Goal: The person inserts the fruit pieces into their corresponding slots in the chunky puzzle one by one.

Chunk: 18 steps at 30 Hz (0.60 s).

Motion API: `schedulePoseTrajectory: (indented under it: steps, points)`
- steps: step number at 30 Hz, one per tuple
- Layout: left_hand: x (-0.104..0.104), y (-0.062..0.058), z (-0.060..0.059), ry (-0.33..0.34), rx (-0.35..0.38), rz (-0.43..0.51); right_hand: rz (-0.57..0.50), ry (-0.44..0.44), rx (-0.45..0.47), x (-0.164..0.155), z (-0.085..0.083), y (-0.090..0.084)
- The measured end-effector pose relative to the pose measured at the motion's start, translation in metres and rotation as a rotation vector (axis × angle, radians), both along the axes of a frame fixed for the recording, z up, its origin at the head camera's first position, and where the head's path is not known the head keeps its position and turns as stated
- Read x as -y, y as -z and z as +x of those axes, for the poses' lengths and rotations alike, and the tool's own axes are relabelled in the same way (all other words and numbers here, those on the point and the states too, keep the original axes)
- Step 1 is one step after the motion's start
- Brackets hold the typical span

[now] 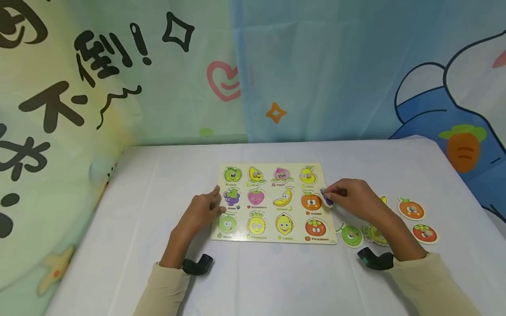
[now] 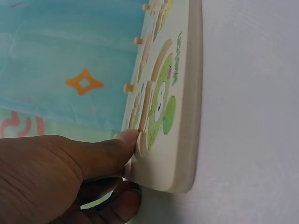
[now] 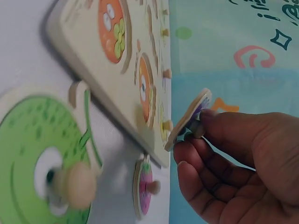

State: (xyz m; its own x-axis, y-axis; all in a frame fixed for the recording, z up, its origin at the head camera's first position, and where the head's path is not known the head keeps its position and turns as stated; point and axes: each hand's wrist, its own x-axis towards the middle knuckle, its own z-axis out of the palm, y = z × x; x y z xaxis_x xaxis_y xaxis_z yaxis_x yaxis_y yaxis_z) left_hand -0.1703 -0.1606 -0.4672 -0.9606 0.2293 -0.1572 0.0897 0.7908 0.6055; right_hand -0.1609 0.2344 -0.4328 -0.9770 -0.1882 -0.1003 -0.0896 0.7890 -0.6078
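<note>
On the white table [image 1: 276, 281] lies the board [image 1: 270, 224]. The left hand [image 1: 203, 210], fingers loosely bent, touches its left edge; whether it grips, I cannot tell. The right hand [image 1: 353, 195], thumb and finger nearly together, pinches the tilted grape [image 3: 188, 117] at the board's right edge.

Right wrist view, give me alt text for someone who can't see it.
A right hand pinches a purple piece near a fruit puzzle board. A green piece with a wooden knob looms in the foreground, and a pinkish piece lies beyond it.
</note>
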Motion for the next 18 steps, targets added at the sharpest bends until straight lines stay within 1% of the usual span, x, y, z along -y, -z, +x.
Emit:
schedulePoseTrajectory:
  steps: [8, 14, 18]
  points:
    - [0.001, -0.001, -0.001, 0.025, -0.016, -0.012, -0.088, 0.053, -0.022, 0.024, -0.010, 0.002]
    - [0.003, 0.001, -0.002, 0.022, -0.010, 0.026, -0.161, 0.020, -0.057, 0.049, -0.019, 0.008]
    - [0.002, 0.003, -0.001, 0.002, 0.010, 0.037, -0.190, 0.016, -0.055, 0.067, -0.026, 0.014]
